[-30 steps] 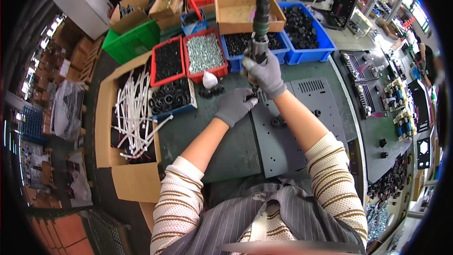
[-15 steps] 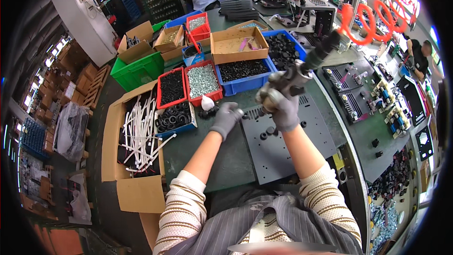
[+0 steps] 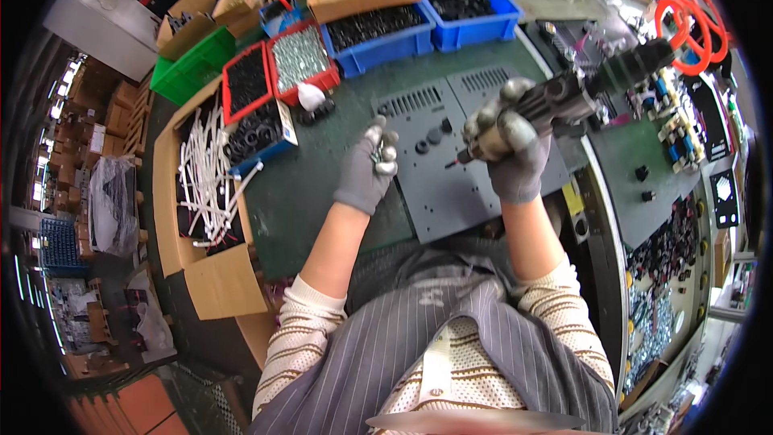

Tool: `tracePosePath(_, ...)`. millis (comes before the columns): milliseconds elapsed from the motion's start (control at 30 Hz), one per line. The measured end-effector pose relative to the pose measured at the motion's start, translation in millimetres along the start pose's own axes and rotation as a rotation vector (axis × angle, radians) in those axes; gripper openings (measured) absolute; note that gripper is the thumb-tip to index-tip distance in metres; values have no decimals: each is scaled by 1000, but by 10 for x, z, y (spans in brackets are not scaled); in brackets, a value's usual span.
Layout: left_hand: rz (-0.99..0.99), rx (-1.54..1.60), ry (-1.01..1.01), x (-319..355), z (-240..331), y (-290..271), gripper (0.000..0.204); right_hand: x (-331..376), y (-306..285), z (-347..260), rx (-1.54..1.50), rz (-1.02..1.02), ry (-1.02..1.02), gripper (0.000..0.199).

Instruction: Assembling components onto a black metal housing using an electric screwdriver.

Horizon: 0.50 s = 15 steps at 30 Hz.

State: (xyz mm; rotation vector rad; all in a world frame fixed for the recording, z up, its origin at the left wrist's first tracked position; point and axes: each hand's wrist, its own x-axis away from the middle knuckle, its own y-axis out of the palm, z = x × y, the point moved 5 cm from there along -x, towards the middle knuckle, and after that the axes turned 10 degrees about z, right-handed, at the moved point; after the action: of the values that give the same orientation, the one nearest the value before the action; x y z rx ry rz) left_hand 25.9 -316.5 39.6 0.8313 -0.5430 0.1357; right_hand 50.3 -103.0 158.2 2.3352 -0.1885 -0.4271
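My right hand point(image 3: 515, 145) grips a pneumatic screwdriver point(image 3: 564, 101), tilted with its slim bit toward the lower left, over a dark grey metal panel point(image 3: 451, 197). The bit looks to be above the panel; whether it touches cannot be told. The panel has slots along its far edge and several small holes. Small black round parts point(image 3: 435, 136) lie on it near the bit. My left hand point(image 3: 366, 169), palm up with fingers curled, is just left of the panel; small things seem to lie in the fingers, too small to name. Both hands wear grey gloves.
Beyond the panel stand a blue bin point(image 3: 378, 47) of black screws, a red bin point(image 3: 299, 60) of silver screws and a red bin point(image 3: 245, 84) of black pieces. At left a cardboard box point(image 3: 171, 217) holds white cable ties. A coiled orange hose point(image 3: 684, 32) runs at the upper right.
The view has tipped downward. The screwdriver has swung from upright to slanting, its bit now showing over the panel. My left hand has turned palm up, away from the panel's far left corner.
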Motion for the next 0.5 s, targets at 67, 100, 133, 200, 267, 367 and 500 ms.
tracePosePath(67,-3,5,-20,81,-72,39,26,1,-13,-17,-22,6,2,43)
tracePosePath(100,-25,-19,-59,118,-107,59,26,-10,-18,-29,-2,6,-22,42)
tracePosePath(133,-71,-34,-65,155,-139,91,26,-18,-32,-34,2,22,-29,40)
tracePosePath(200,-97,-81,-75,231,-198,107,26,-38,-32,-56,-41,-10,-75,37)
tracePosePath(267,-172,-25,-146,312,-269,146,28,-48,-59,-55,-79,-6,-66,35)
tracePosePath(367,-283,76,-210,410,-338,220,30,-62,-57,-34,-149,-68,-39,40)
tracePosePath(500,-340,157,-302,472,-398,290,31,-65,-44,-24,-109,-107,-132,41)
